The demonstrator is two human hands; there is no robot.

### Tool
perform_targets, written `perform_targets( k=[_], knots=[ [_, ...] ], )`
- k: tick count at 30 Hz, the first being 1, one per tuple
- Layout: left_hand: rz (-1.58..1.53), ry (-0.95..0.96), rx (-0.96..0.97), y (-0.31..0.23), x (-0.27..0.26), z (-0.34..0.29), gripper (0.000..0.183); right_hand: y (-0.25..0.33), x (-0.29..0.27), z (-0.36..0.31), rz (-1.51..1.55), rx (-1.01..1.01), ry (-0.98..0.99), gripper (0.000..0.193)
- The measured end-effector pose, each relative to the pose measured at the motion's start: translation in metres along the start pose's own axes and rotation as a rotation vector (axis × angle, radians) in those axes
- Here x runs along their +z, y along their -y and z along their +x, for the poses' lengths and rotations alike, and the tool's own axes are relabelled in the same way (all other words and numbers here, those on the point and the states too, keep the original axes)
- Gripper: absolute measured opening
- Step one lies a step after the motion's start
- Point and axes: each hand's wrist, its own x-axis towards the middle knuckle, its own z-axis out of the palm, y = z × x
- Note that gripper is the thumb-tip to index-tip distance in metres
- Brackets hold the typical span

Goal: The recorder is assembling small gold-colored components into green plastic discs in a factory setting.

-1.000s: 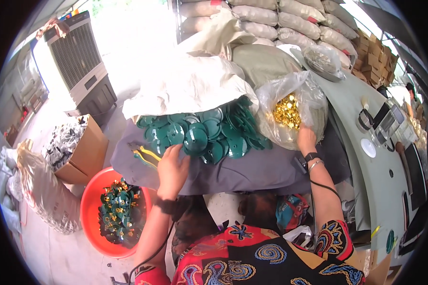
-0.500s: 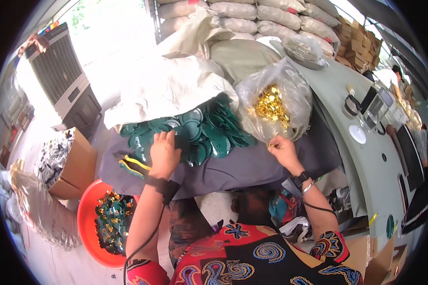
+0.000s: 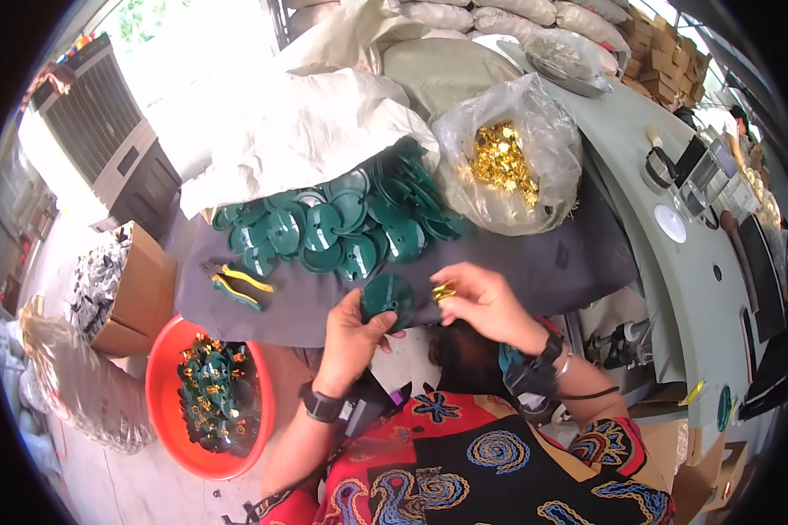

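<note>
My left hand (image 3: 352,332) grips a round dark green plastic disc (image 3: 385,296) by its lower edge, thumb on its face. Close on its right, my right hand (image 3: 486,302) pinches a small shiny gold piece (image 3: 444,291), a little apart from the disc. Beyond both hands, a heap of green discs (image 3: 324,229) spills from a white woven sack (image 3: 315,122) onto a dark cloth (image 3: 534,267). To the right of the heap, a clear plastic bag (image 3: 464,149) holds many loose gold pieces (image 3: 504,164).
Yellow-and-green pliers (image 3: 239,285) lie on the cloth's left. A red basin (image 3: 162,394) at lower left holds green discs with gold pieces. Left stand a cardboard box (image 3: 136,293) and an air cooler (image 3: 105,131). A pale green table (image 3: 639,166) curves along the right.
My left hand has come back from the heap with a green disc. My right hand has moved left and nearer with a gold piece, bringing both hands together.
</note>
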Motion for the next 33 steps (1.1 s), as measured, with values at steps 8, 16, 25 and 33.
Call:
perform_targets(
  k=[8,16,25,33],
  knots=[
    [0.146,-0.071,0.010,0.000,0.028,-0.017,0.013,-0.018,0.030,-0.009,-0.048,-0.126,0.019,0.021],
    [0.288,-0.113,0.071,0.014,0.030,-0.025,0.007,-0.019,0.034,-0.010,-0.483,-0.335,-0.027,0.022],
    [0.893,-0.160,0.693,0.019,0.036,-0.024,0.028,-0.006,0.050,-0.007,0.005,0.203,-0.120,0.013],
    [0.396,-0.296,0.351,0.029,-0.044,-0.027,0.019,0.000,0.037,0.024,-0.010,0.185,-0.066,0.022]
  ],
)
